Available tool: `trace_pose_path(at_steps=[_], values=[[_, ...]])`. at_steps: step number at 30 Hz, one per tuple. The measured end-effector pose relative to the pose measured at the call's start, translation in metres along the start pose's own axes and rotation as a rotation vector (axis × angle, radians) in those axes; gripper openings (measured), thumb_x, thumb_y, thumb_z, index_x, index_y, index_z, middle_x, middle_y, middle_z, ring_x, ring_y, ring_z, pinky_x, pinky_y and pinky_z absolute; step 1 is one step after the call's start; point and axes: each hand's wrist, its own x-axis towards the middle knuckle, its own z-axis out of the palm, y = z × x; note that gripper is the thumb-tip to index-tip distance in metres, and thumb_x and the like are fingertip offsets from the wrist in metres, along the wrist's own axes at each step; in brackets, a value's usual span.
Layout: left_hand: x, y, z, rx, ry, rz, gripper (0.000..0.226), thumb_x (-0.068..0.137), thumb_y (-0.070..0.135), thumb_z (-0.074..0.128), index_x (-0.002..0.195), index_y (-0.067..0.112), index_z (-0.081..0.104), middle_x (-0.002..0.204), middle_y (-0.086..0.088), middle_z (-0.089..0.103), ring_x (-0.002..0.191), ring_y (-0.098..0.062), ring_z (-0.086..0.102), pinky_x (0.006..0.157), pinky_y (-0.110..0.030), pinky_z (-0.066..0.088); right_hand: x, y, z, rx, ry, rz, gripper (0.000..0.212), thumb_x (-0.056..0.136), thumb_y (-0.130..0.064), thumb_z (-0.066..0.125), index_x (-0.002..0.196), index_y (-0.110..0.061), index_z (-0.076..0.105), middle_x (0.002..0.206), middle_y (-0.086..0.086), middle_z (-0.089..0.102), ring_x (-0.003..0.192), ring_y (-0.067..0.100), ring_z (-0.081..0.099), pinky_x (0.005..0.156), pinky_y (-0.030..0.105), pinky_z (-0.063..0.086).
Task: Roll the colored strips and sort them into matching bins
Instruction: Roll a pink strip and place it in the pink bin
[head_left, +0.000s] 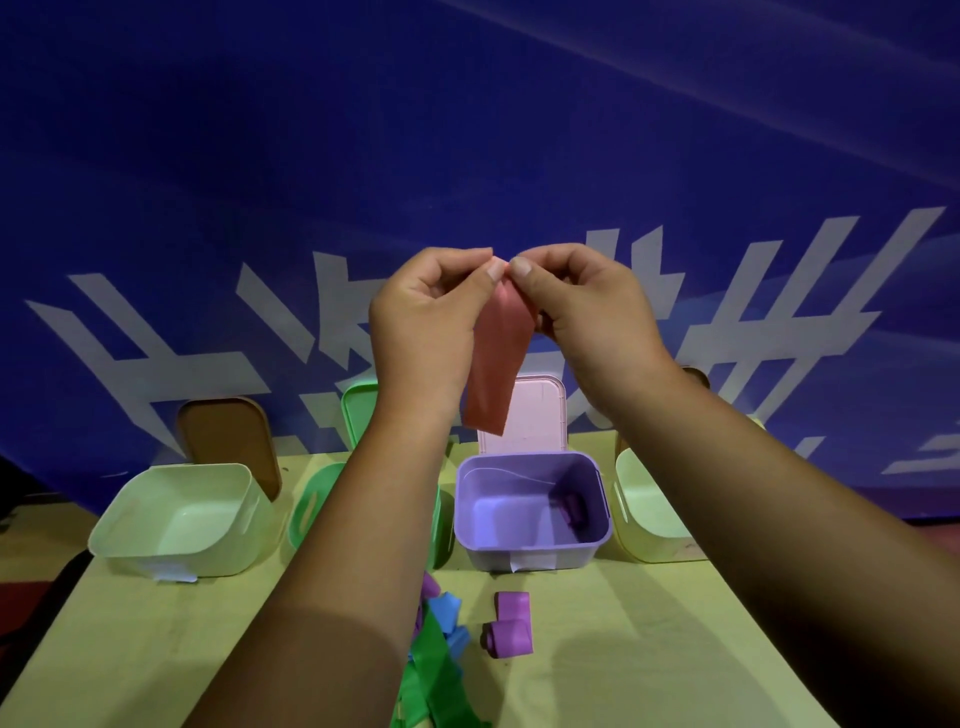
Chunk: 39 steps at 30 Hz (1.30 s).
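A pink-red strip (496, 358) hangs flat in the air above the bins. My left hand (426, 322) and my right hand (587, 312) both pinch its top end between thumb and fingers, side by side. Below stand a cream bin (135, 525) at the left, a green bin (306, 512) partly hidden by my left forearm, a purple bin (524, 548) with a purple roll (571, 506) inside, and a pale yellow bin (639, 514) behind my right forearm. Loose green strips (431, 675), blue strips (447, 613) and a rolled purple strip (509, 626) lie on the table.
The yellow-green table (623, 649) carries the row of bins. Lids lean behind them against a blue banner: a brown lid (228, 436), a green lid (358, 410) and a pink lid (540, 415). The table's left edge drops to a dark floor.
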Motion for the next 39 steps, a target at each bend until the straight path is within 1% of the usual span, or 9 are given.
trace_pose_path(at_steps=[4,10,15,18,23,30,35,37,39], values=[[0.000,-0.003,-0.002,-0.017,-0.007,-0.015,0.013,0.094,0.020,0.084,0.106,0.022,0.084,0.101,0.003,0.083,0.102,-0.018,0.080,0.095,-0.048,0.065,0.002,-0.001,0.003,0.024,0.023,0.009,0.014,0.101,-0.021,0.075,0.113,-0.015,0.076,0.102,0.008,0.079,0.097,0.023,0.077,0.087,0.039,0.066],[0.002,-0.008,-0.005,-0.037,-0.025,-0.066,0.014,0.093,0.024,0.085,0.107,0.026,0.083,0.104,0.002,0.083,0.105,-0.021,0.079,0.096,-0.049,0.065,0.001,0.001,0.007,0.004,0.025,0.004,0.010,0.101,-0.021,0.074,0.111,-0.022,0.074,0.103,0.002,0.078,0.097,0.016,0.076,0.086,0.031,0.066],[0.006,-0.010,-0.009,-0.130,-0.069,-0.165,0.019,0.092,0.019,0.083,0.110,0.022,0.080,0.109,-0.005,0.082,0.107,-0.028,0.079,0.098,-0.052,0.064,0.003,0.000,0.009,0.002,0.034,0.010,0.013,0.099,-0.018,0.076,0.112,-0.022,0.075,0.107,0.005,0.078,0.100,0.019,0.077,0.090,0.033,0.065],[0.006,-0.008,-0.008,-0.151,-0.079,-0.156,0.014,0.093,0.016,0.083,0.107,0.019,0.080,0.105,-0.007,0.082,0.103,-0.029,0.080,0.094,-0.048,0.065,0.004,0.001,0.009,0.004,0.028,0.013,0.017,0.098,-0.017,0.078,0.114,-0.020,0.075,0.109,0.007,0.078,0.100,0.020,0.078,0.089,0.033,0.065],[0.006,-0.008,-0.006,-0.173,-0.080,-0.153,0.007,0.097,0.013,0.080,0.104,0.014,0.079,0.099,-0.009,0.081,0.094,-0.029,0.080,0.082,-0.041,0.065,0.005,0.002,0.008,-0.011,0.015,0.001,0.021,0.097,-0.016,0.079,0.117,-0.022,0.073,0.108,0.000,0.077,0.099,0.015,0.077,0.083,0.026,0.064],[0.010,-0.005,-0.006,-0.195,-0.073,-0.116,0.016,0.094,0.006,0.083,0.108,0.011,0.078,0.103,-0.009,0.082,0.101,-0.026,0.081,0.089,-0.036,0.064,0.005,0.007,0.007,0.023,0.034,0.053,0.024,0.098,-0.030,0.078,0.119,-0.019,0.073,0.110,0.009,0.077,0.103,0.024,0.077,0.093,0.046,0.065],[0.011,-0.006,-0.005,-0.190,-0.083,-0.098,0.025,0.091,0.002,0.083,0.108,0.019,0.077,0.105,-0.003,0.082,0.106,-0.020,0.079,0.093,-0.033,0.062,0.009,0.007,0.006,-0.017,0.021,0.079,0.024,0.105,-0.041,0.068,0.110,-0.020,0.079,0.095,0.005,0.078,0.088,0.026,0.074,0.087,0.050,0.065],[0.012,-0.006,-0.005,-0.179,-0.087,-0.084,0.027,0.091,0.000,0.083,0.107,0.021,0.077,0.106,-0.002,0.082,0.107,-0.019,0.078,0.094,-0.032,0.061,0.010,0.006,0.006,-0.022,0.031,0.074,0.022,0.104,-0.039,0.068,0.110,-0.020,0.079,0.098,0.007,0.080,0.095,0.031,0.076,0.091,0.054,0.063],[0.012,-0.006,-0.005,-0.181,-0.090,-0.091,0.027,0.091,0.000,0.082,0.108,0.021,0.077,0.108,-0.003,0.082,0.108,-0.020,0.078,0.096,-0.035,0.062,0.010,0.005,0.005,-0.032,0.040,0.070,0.019,0.105,-0.036,0.068,0.112,-0.022,0.078,0.100,0.004,0.080,0.098,0.027,0.077,0.090,0.049,0.065]])
